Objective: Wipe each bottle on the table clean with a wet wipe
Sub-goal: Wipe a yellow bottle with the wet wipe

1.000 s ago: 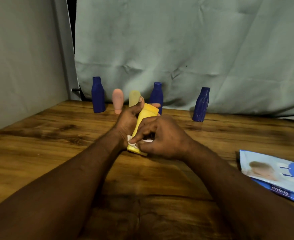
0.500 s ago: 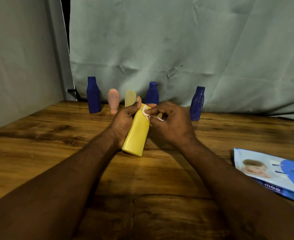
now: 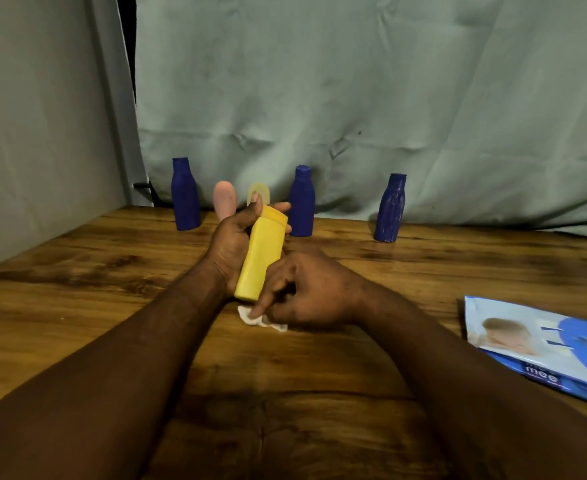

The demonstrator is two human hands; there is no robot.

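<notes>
A wrinkled pale green cloth backdrop (image 3: 354, 81) hangs beyond the left hand (image 3: 229, 244) and right hand (image 3: 306, 292), meeting the dark-grained wooden desk (image 3: 77, 289). Further left stands a plain grey wall (image 3: 36, 116). The light is dim.

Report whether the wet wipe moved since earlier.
Yes: the wet wipe came nearer, away from the middle blue bottle, down to the yellow bottle's base.

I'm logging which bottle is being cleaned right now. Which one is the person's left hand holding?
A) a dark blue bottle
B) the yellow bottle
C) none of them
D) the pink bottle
B: the left hand grips the yellow bottle, held tilted, while the right hand pinches the wet wipe at the bottle's lower end.
</notes>
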